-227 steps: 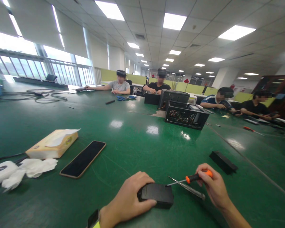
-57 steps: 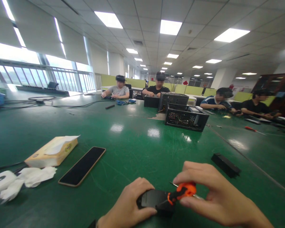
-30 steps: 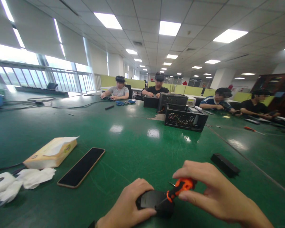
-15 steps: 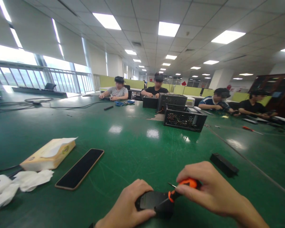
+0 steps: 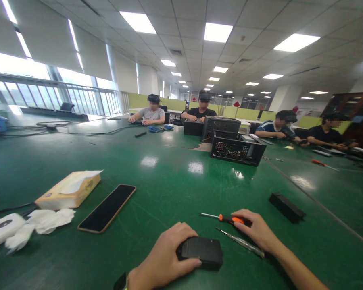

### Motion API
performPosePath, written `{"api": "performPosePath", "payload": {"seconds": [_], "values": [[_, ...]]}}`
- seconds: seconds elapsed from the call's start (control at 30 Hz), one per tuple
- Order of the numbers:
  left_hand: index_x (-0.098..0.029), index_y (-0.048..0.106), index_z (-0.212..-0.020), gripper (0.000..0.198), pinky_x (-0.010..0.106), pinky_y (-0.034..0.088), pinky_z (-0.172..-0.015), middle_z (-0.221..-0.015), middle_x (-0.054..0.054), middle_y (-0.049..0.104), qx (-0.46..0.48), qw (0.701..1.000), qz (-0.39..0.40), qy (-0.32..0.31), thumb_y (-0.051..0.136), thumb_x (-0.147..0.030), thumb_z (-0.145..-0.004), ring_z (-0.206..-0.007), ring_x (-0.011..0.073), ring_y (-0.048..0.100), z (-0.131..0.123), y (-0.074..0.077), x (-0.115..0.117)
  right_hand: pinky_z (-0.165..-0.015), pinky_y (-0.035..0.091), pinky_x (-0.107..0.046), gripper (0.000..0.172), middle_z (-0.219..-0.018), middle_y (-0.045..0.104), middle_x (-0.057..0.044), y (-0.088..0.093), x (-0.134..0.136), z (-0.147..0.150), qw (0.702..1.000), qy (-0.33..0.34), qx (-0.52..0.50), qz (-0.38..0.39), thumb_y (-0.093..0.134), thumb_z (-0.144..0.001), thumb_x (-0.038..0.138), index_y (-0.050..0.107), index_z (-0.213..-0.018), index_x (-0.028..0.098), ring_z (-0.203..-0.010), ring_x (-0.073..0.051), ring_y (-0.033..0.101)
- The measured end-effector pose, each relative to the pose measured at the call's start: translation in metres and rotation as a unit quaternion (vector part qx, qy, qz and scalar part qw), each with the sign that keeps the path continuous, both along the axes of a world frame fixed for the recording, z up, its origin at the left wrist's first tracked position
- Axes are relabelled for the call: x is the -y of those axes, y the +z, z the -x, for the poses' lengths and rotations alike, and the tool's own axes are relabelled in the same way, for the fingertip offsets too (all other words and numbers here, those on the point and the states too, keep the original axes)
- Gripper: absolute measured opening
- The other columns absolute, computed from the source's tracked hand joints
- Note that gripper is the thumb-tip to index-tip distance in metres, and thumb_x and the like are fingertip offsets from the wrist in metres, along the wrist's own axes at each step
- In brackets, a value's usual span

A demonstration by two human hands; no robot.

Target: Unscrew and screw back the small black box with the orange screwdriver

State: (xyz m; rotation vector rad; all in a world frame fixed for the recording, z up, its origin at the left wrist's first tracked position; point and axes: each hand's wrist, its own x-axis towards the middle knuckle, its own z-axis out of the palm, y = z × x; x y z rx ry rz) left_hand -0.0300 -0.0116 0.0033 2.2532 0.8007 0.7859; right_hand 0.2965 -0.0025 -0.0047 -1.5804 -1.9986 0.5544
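My left hand (image 5: 166,253) lies over the left end of a small black box (image 5: 203,251) near the table's front edge, fingers curled round it. My right hand (image 5: 255,231) rests on the green table, its fingers closed on the orange handle of a screwdriver (image 5: 225,218) that lies flat with its tip pointing left. A second thin metal tool (image 5: 241,242) lies between the box and my right hand.
A phone (image 5: 108,208), tissue box (image 5: 69,190), crumpled tissue (image 5: 40,223) and white device (image 5: 1,230) lie to the left. A black bar-shaped part (image 5: 286,207) sits at right. A black computer case (image 5: 237,150) stands mid-table. Several people sit working along the far edge.
My right hand has moved the screwdriver off the black box and lowered it flat onto the table to the right. My left hand has stayed on the box.
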Motion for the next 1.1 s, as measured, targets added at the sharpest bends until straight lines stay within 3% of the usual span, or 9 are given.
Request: {"api": "performPosePath", "payload": {"seconds": [0.13, 0.23, 0.37, 0.47, 0.63, 0.93, 1.1], "values": [[-0.021, 0.065, -0.106, 0.033, 0.031, 0.044, -0.080, -0.100, 0.004, 0.065, -0.001, 1.000, -0.003, 0.008, 0.078, -0.031, -0.078, -0.091, 0.0226, 0.058, 0.000, -0.001, 0.000, -0.094, 0.047, -0.041, 0.035, -0.110, 0.069, -0.010, 0.003, 0.010, 0.007, 0.999, 0.001, 0.031, -0.024, 0.062, -0.086, 0.040, 0.069, -0.112, 0.018, -0.103, -0.026, 0.062], [-0.021, 0.065, -0.106, 0.033, 0.031, 0.045, -0.080, -0.099, 0.004, 0.065, -0.002, 1.000, -0.004, 0.009, 0.078, -0.032, -0.078, -0.090, 0.0229, 0.059, 0.000, -0.002, 0.000, -0.086, 0.047, -0.038, 0.029, -0.100, 0.069, -0.009, 0.019, 0.019, 0.014, 0.997, -0.022, 0.053, -0.045, 0.058, -0.089, 0.042, 0.069, -0.098, 0.017, -0.096, -0.025, 0.062], [-0.020, 0.066, -0.105, 0.033, 0.032, 0.046, -0.080, -0.098, 0.005, 0.066, -0.002, 1.000, -0.005, 0.011, 0.077, -0.035, -0.078, -0.089, 0.0231, 0.059, 0.000, -0.001, -0.001, -0.065, 0.043, -0.027, 0.016, -0.078, 0.066, -0.001, 0.029, 0.032, 0.015, 0.992, 0.030, 0.111, 0.055, 0.067, -0.080, 0.035, 0.066, -0.078, 0.019, -0.072, -0.018, 0.059], [-0.020, 0.067, -0.106, 0.033, 0.032, 0.047, -0.081, -0.099, 0.006, 0.066, 0.001, 1.000, -0.010, 0.011, 0.076, -0.036, -0.079, -0.090, 0.0232, 0.060, 0.000, -0.001, -0.002, -0.064, 0.040, -0.025, 0.002, -0.078, 0.065, 0.001, 0.028, 0.035, 0.012, 0.986, 0.039, 0.143, 0.071, 0.064, -0.076, 0.020, 0.065, -0.077, 0.020, -0.071, -0.016, 0.058], [-0.021, 0.068, -0.108, 0.033, 0.033, 0.048, -0.082, -0.099, 0.006, 0.067, 0.001, 1.000, -0.019, 0.007, 0.074, -0.041, -0.082, -0.090, 0.0234, 0.061, 0.001, -0.003, -0.003, -0.068, 0.040, -0.026, 0.014, -0.085, 0.065, -0.001, 0.028, 0.035, 0.010, 0.983, 0.044, 0.162, 0.072, 0.064, -0.074, 0.022, 0.068, -0.088, 0.021, -0.077, -0.018, 0.058], [-0.021, 0.069, -0.110, 0.034, 0.034, 0.048, -0.081, -0.100, 0.006, 0.066, -0.003, 1.000, -0.012, 0.009, 0.075, -0.039, -0.082, -0.091, 0.0238, 0.062, 0.002, -0.004, -0.004, -0.061, 0.034, -0.025, 0.009, -0.078, 0.063, 0.000, 0.026, 0.041, 0.018, 0.975, 0.040, 0.213, 0.056, 0.059, -0.071, 0.016, 0.065, -0.073, 0.021, -0.070, -0.017, 0.057], [-0.021, 0.068, -0.109, 0.033, 0.034, 0.048, -0.081, -0.100, 0.005, 0.066, -0.007, 1.000, -0.009, 0.009, 0.076, -0.036, -0.081, -0.090, 0.0234, 0.061, 0.001, -0.003, -0.003, -0.058, 0.036, -0.023, 0.007, -0.072, 0.060, 0.000, 0.030, 0.037, 0.010, 0.988, 0.053, 0.129, 0.062, 0.059, -0.072, 0.016, 0.066, -0.071, 0.018, -0.064, -0.014, 0.054]]}}
